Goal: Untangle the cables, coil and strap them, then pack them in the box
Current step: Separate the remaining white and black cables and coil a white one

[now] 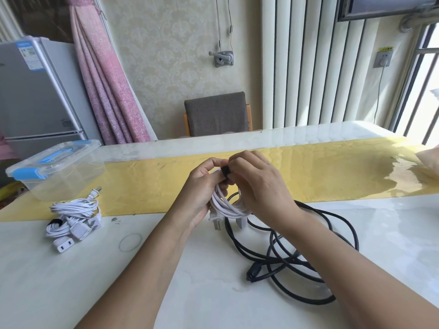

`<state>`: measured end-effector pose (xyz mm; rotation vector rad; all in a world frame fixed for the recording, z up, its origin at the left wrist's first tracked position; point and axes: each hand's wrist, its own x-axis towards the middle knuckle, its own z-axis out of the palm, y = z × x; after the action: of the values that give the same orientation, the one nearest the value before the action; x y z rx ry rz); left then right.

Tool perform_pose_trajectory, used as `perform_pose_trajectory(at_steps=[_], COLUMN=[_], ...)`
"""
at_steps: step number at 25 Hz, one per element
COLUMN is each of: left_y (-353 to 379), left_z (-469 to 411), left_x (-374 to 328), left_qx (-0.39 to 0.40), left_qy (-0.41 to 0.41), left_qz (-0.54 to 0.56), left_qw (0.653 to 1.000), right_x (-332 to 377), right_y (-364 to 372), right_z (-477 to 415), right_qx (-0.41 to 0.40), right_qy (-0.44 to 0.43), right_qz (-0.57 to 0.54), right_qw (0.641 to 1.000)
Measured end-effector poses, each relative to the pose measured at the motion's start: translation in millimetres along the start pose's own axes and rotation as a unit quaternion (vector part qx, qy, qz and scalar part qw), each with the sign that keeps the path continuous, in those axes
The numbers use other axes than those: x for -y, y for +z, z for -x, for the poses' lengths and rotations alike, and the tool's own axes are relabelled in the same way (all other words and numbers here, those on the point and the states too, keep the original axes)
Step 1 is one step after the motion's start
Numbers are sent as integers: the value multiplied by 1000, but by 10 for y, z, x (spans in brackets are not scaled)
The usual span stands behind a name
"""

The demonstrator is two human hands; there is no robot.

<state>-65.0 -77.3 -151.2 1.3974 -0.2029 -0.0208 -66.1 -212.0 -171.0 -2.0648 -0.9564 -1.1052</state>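
Now we wrap a strap round one white cable coil (228, 206), held just above the table (71, 281).
Our left hand (202, 188) grips the coil's left side, and our right hand (259, 186) pinches the black strap (224, 173) at the coil's top, between both hands. The coil hangs upright, plug downward. One black cable (297, 252) sprawls under the right forearm, not yet coiled. Far left, nearer the left hand, lie strapped white cables (73, 219), one bundle or two we cannot tell, beside one lidded box (57, 172).
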Motion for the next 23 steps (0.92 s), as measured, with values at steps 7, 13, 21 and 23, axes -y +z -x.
perform_pose_trajectory(at_steps=[7,13,21,23], left_y=[51,19,-13,-22], left_z=[16,28,21,29], left_x=[57,52,45,68], left_qx=[38,75,77,68], left_qy=[51,76,89,121], left_qz=[-37,-92,-136,-208], left_qw=[997,990,984,968], right_x=[36,-35,16,23], right_y=[28,-43,-59,-44], right_z=[4,-5,-7,-8], right_qx=[-81,-73,-80,-81], right_qy=[237,311,262,285], right_qz=[-123,-198,-173,-153], right_qw=[960,927,946,943])
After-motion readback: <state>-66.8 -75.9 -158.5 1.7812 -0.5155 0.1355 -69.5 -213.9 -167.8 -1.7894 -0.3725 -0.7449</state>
